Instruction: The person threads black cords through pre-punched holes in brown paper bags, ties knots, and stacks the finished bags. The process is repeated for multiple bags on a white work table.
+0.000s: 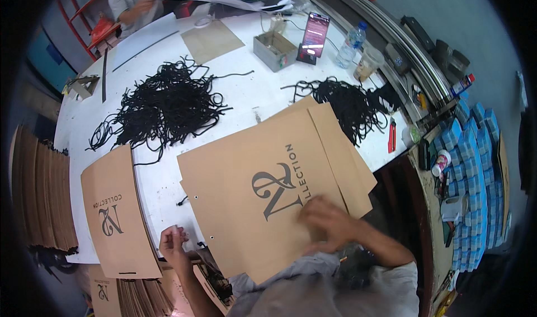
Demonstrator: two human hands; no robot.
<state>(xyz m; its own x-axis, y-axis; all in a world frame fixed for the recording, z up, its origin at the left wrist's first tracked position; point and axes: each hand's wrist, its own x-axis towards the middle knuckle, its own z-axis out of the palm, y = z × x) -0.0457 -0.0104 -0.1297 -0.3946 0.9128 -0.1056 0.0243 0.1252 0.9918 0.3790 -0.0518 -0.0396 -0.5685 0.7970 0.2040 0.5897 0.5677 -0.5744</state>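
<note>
A flat brown paper bag (pixel 235 177) with dark printing and two punched holes near its left edge lies in front of me, over other brown sheets. Above its lower right part is my right hand (pixel 327 222), smeared by motion, so I cannot tell whether its fingers touch the paper. My left hand (pixel 174 243) is closed, fingertips pinched together, between this bag and a stack of finished-looking brown bags (pixel 117 216) at the left. Whatever it may hold is too small to make out. A short black cord end (pixel 182 201) shows by the holes' edge.
Black cords lie in a large heap (pixel 168 104) and a smaller heap (pixel 352 101). Behind them stand a grey box (pixel 274 50), a phone (pixel 315 34) and a water bottle (pixel 351 45). A red cutter (pixel 392 135) lies right. Another person (pixel 131 6) handles sheets at the far side.
</note>
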